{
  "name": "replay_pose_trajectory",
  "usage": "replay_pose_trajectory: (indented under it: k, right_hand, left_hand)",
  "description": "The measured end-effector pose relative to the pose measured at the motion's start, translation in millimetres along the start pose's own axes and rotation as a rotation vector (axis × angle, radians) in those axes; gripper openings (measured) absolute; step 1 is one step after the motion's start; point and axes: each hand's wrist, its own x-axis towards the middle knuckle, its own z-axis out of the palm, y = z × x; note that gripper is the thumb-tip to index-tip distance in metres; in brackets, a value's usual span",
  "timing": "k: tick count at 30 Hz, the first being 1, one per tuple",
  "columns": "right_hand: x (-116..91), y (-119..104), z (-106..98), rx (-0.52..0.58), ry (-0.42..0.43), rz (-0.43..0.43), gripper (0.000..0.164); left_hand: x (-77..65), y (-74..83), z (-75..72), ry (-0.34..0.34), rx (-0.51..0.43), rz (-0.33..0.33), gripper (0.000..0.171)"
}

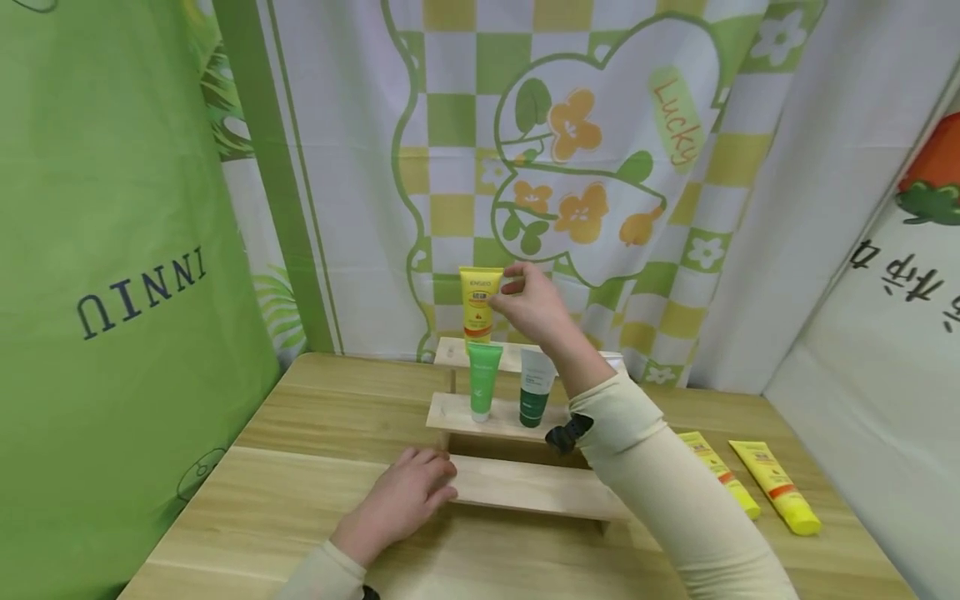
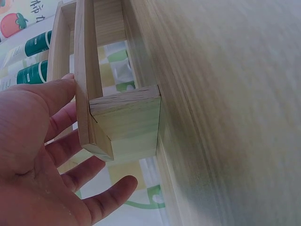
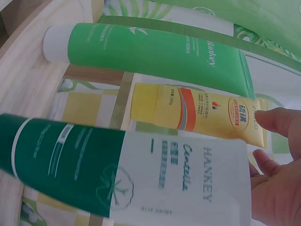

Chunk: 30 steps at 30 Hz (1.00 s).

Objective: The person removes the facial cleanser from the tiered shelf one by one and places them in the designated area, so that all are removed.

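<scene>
At the left end of the top step of a wooden stepped rack [image 1: 540,487], my right hand [image 1: 534,307] pinches the upper right edge of an upright yellow squeeze tube [image 1: 477,304]. In the right wrist view, the thumb [image 3: 277,120] lies on the flat end of that tube. On the middle step stand a green tube [image 1: 483,379] and a white and dark-green tube [image 1: 536,387]. My left hand [image 1: 405,500] is at the left end of the lowest step, fingers loosely spread. Its thumb [image 2: 61,92] touches the step's edge in the left wrist view.
Two more yellow tubes [image 1: 776,487] lie on the wooden table [image 1: 330,417] to the right of the rack. A white tube top [image 1: 613,361] shows past my right forearm, which hides the rest of it. Patterned curtains [image 1: 352,208] hang behind and beside the table.
</scene>
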Motion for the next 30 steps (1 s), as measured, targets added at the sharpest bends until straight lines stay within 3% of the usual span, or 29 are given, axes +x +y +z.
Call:
replay_pose_trajectory:
  k: [5,20,30]
  right_hand:
    - [1.0,-1.4,3.9,0.013,-0.02,0.022,0.06]
    - [2.6,-3.9,4.7,-0.014,0.003,-0.033,0.032]
    - [-1.6,-8.9,5.7,0.01,0.044,-0.019,0.029]
  left_hand:
    - [-1.4,2.1,0.3,0.008,-0.011,0.006,0.03]
    - [1.2,0.0,-0.7,0.019,-0.01,0.016,0.029]
    - [0.5,0.3,-0.1,0.036,-0.007,0.021,0.029]
